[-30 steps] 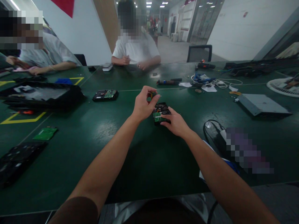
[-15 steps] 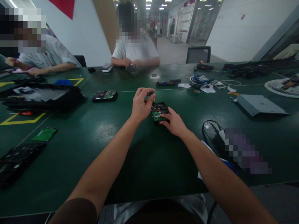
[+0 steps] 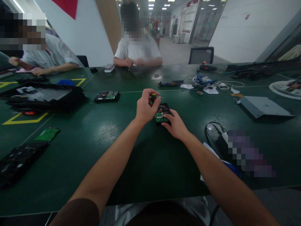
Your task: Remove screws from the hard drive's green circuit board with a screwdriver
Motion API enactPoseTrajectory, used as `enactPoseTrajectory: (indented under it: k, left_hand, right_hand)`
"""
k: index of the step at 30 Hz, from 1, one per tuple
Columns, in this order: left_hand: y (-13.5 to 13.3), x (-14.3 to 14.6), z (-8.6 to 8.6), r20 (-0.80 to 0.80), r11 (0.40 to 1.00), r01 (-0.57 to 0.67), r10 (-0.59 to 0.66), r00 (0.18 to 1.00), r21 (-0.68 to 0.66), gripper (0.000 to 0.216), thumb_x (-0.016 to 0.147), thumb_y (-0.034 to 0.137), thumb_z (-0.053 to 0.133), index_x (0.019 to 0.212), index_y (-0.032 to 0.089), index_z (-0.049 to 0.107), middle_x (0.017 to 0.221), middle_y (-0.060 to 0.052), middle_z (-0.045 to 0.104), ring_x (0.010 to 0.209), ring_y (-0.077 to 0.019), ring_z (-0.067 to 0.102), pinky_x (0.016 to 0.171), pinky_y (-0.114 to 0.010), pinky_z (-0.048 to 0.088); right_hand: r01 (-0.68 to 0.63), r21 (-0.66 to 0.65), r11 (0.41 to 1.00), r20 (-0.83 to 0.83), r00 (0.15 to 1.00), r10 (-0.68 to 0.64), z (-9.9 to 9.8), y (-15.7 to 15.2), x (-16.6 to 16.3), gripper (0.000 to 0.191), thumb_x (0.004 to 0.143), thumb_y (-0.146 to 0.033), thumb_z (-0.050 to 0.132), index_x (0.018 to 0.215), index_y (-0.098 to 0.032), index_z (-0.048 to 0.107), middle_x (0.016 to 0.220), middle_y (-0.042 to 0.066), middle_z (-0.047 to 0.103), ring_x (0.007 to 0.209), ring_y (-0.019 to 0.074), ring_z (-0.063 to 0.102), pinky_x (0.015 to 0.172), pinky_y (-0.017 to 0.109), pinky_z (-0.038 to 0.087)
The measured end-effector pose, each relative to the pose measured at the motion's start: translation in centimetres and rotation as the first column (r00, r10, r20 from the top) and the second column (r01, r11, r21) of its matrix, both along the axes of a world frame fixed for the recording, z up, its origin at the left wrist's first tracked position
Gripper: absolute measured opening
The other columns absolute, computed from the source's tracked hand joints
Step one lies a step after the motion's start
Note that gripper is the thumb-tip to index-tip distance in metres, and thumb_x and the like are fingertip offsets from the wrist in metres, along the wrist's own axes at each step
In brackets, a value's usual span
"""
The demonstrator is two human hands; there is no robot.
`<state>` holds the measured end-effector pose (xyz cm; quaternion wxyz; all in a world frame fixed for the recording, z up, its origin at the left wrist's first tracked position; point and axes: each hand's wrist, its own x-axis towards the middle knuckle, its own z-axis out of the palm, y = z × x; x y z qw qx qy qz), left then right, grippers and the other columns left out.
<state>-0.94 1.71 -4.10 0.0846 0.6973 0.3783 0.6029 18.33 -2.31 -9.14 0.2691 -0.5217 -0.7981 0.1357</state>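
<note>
In the head view, my left hand (image 3: pixel 147 106) is curled round a small screwdriver (image 3: pixel 154 96) with a black and yellow handle. It is just above the far left corner of a black hard drive (image 3: pixel 162 118) with a green circuit board. The fingers hide much of the screwdriver, and I cannot tell whether its tip touches anything. My right hand (image 3: pixel 176 125) grips the drive's right side, thumb at the near edge and fingers over the board, holding it on the green table (image 3: pixel 150 169).
Left of my hands lies another hard drive (image 3: pixel 107 96); farther left are a black tray (image 3: pixel 47 95), a green circuit board (image 3: pixel 47 134) and a black panel (image 3: pixel 21 161). A grey metal case (image 3: pixel 264 106) and cables (image 3: pixel 204 81) lie right. Two people sit across the table.
My left hand has turned and closed more round the screwdriver, whose handle now tilts instead of standing upright. My right hand still holds the hard drive. The whole view has shifted slightly.
</note>
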Motion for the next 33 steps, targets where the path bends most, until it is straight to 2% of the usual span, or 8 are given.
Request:
enactPoseTrajectory:
  k: [3,6,9,15,22,26,29,33]
  left_hand:
    - [-0.23,-0.37,0.50,-0.065,0.997,-0.009,0.014,0.998,0.077,0.017,0.099,0.018,0.062,0.115,0.024,0.061,0.110,-0.004,0.072,0.084,-0.0143,0.071,0.059,-0.025,0.050]
    - [-0.15,-0.70,0.90,-0.064,0.982,-0.096,0.108,0.992,0.165,0.013,0.096,0.020,0.067,0.108,0.023,0.071,0.113,-0.008,0.066,0.100,-0.0197,0.068,0.059,-0.026,0.051]
    - [-0.01,-0.77,1.01,-0.061,0.975,-0.145,0.157,0.986,0.167,0.016,0.096,0.023,0.068,0.110,0.024,0.076,0.108,-0.008,0.065,0.095,-0.0186,0.066,0.056,-0.025,0.051]
    - [-0.01,-0.42,0.70,-0.068,0.985,-0.110,0.120,0.990,0.131,0.020,0.097,0.025,0.069,0.117,0.023,0.071,0.109,-0.006,0.075,0.094,-0.0175,0.072,0.058,-0.024,0.051]
    - [0.31,-0.16,0.17,0.040,1.000,-0.019,0.019,0.999,0.007,0.029,0.093,0.032,0.078,0.115,0.024,0.061,0.115,-0.004,0.074,0.087,-0.0147,0.075,0.061,-0.023,0.055]
    - [0.13,-0.22,0.40,-0.019,0.999,-0.042,0.042,0.999,0.023,0.022,0.097,0.027,0.069,0.116,0.024,0.060,0.111,-0.004,0.073,0.079,-0.0127,0.071,0.057,-0.023,0.050]
    - [-0.04,-0.40,0.73,-0.081,0.992,-0.093,0.100,0.992,0.081,0.020,0.095,0.025,0.070,0.114,0.023,0.064,0.111,-0.006,0.069,0.088,-0.0160,0.069,0.058,-0.024,0.050]
    - [-0.12,-0.61,1.05,-0.108,0.981,-0.123,0.140,0.984,0.150,0.015,0.096,0.023,0.067,0.111,0.022,0.069,0.111,-0.007,0.062,0.092,-0.0177,0.065,0.062,-0.026,0.052]
  right_hand:
    - [-0.010,0.003,1.000,-0.031,0.999,0.010,0.07,-0.03,0.04,0.043,0.091,-0.027,0.077,0.133,-0.020,0.071,0.159,0.017,0.042,0.146,0.0350,0.049,0.123,0.053,0.040]
    - [-0.020,0.012,1.000,-0.049,0.999,0.021,-0.07,0.05,0.12,0.042,0.091,-0.027,0.077,0.132,-0.023,0.071,0.156,0.015,0.044,0.144,0.0334,0.050,0.122,0.054,0.041]
    - [-0.020,0.013,1.000,-0.049,0.999,0.021,-0.37,0.22,0.23,0.043,0.091,-0.029,0.077,0.133,-0.023,0.070,0.156,0.015,0.043,0.145,0.0332,0.049,0.122,0.054,0.041]
    - [-0.036,0.013,0.999,-0.030,0.999,0.036,-0.64,0.35,0.36,0.046,0.092,-0.031,0.075,0.136,-0.021,0.069,0.161,0.016,0.041,0.151,0.0348,0.043,0.126,0.054,0.035]
    - [-0.037,0.023,0.999,-0.036,0.999,0.038,-0.43,0.37,0.61,0.055,0.088,-0.040,0.078,0.138,-0.019,0.068,0.163,0.018,0.037,0.151,0.0373,0.043,0.125,0.055,0.037]
    - [-0.046,0.031,0.998,-0.036,0.998,0.047,-0.53,0.33,0.68,0.056,0.088,-0.043,0.079,0.137,-0.019,0.068,0.162,0.018,0.037,0.149,0.0366,0.045,0.125,0.054,0.037]
    - [-0.051,0.048,0.998,-0.045,0.998,0.053,-0.53,0.32,0.65,0.055,0.089,-0.046,0.078,0.136,-0.019,0.069,0.160,0.018,0.039,0.149,0.0363,0.045,0.124,0.053,0.038]
    - [-0.036,0.081,0.996,-0.065,0.997,0.042,-0.45,0.61,0.68,0.036,0.097,-0.042,0.068,0.126,-0.021,0.075,0.152,0.017,0.049,0.145,0.0338,0.049,0.119,0.052,0.043]
